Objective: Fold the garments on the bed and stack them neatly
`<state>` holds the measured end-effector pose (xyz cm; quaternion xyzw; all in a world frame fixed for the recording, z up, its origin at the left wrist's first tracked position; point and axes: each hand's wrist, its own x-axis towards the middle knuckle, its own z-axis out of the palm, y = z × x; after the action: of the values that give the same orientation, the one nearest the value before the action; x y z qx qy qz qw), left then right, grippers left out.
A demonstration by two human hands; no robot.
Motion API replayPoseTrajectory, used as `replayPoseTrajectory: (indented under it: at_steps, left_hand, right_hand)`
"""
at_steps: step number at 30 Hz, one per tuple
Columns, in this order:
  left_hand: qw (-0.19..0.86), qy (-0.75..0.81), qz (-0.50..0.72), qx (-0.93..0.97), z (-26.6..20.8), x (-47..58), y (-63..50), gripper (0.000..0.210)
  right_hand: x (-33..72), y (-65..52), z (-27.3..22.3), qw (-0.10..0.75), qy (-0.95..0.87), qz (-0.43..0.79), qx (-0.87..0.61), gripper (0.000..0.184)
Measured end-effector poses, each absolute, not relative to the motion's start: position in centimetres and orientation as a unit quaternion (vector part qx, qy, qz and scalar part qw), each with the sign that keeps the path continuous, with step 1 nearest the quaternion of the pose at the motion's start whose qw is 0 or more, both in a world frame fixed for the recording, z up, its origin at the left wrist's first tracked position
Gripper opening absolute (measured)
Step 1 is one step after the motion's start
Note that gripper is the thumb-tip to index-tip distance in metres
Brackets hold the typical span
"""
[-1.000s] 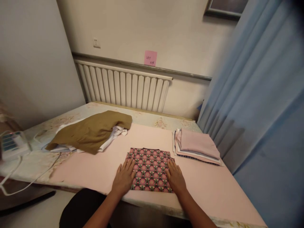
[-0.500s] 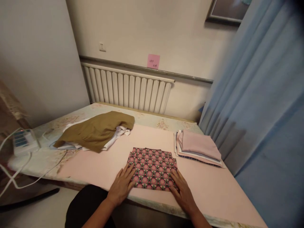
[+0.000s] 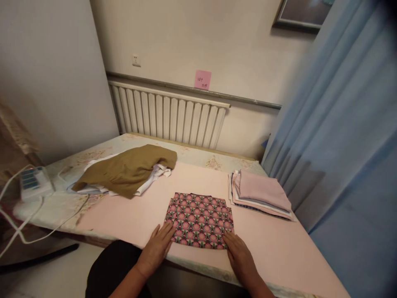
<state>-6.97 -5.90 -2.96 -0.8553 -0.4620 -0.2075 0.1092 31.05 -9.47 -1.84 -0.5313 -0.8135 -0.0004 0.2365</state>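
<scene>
A folded shirt or similar garment (image 3: pixel 198 221), patterned with pink flowers on a dark ground, lies flat in front of me. A dark strip, perhaps its collar, shows along the far edge. On its left side, near the close corner, rests my left hand (image 3: pixel 156 246), fingers stretched out over the edge. My right hand (image 3: pixel 240 254) lies at the opposite near corner with fingers extended onto the cloth. Both thumbs are hard to make out. Under the garment is a smooth pale pink sheet or board (image 3: pixel 263 244).
Right of the garment stands a stack of folded clothes (image 3: pixel 263 190), pink on top. Left lies a loose heap with an olive garment (image 3: pixel 133 167) over white ones. A power strip with cables (image 3: pixel 34 182) sits at the left edge. A blue curtain (image 3: pixel 350 124) hangs right; a radiator (image 3: pixel 167 114) stands behind.
Both hands have slid a little toward me along the garment's sides to its near corners. The garment's near edge now looks slightly bowed. The view has shifted slightly.
</scene>
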Motion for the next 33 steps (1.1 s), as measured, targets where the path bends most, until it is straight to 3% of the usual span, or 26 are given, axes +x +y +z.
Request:
replayPoseTrajectory:
  at_steps: [7,12,17,23,28,33]
  left_hand:
    - [0.082,-0.485,-0.186,-0.851,-3.5,-7.0,-6.0,0.065]
    - [0.086,-0.483,-0.183,-0.852,-3.6,-6.9,-6.0,0.065]
    - [0.079,-0.491,-0.19,-0.847,-3.8,-7.0,-6.1,0.062]
    - [0.075,-0.49,-0.207,-0.843,-4.3,-7.1,-6.1,0.063]
    - [0.083,-0.484,-0.22,-0.843,-4.3,-7.1,-6.0,0.058]
    - [0.089,-0.484,-0.215,-0.843,-4.1,-7.0,-6.1,0.06]
  right_hand:
    - [31.2,-9.6,-2.6,0.276,-0.79,-0.003,-0.548,0.046]
    - [30.7,-9.6,-2.9,0.327,-0.759,0.027,-0.563,0.038]
    - [29.7,-10.9,-3.0,0.429,-0.649,0.081,-0.622,0.038]
    - [30.6,-12.5,-3.3,0.522,-0.381,0.266,-0.716,0.054]
    - [29.9,-13.6,-3.1,0.629,-0.237,0.428,-0.604,0.046]
    - [27.6,-13.9,-2.9,0.64,-0.175,0.558,-0.498,0.041]
